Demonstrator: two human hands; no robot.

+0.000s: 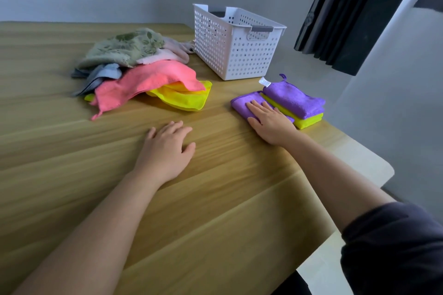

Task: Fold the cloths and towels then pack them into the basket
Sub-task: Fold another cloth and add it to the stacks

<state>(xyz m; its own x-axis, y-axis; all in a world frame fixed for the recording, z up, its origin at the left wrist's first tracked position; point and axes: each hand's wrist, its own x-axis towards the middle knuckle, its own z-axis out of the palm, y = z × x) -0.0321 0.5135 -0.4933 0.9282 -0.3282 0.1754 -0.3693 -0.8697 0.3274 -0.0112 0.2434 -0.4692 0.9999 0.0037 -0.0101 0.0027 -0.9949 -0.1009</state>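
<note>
We are pressing flat a folded purple cloth (239, 103) near the desk's (215, 199) right edge, touching the folded purple-and-yellow stack (297, 103). Our right hand (268, 120) lies on it, fingers straight. Our left hand (167, 148) rests flat on bare wood, holding nothing. Next, we judge, comes a cloth from the unfolded pile (143, 72). The basket (230, 43) beyond awaits packing.

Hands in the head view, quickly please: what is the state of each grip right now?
Left hand: open, fingers relaxed, holding nothing.
Right hand: open, lying flat on the nearer folded purple cloth.
</note>
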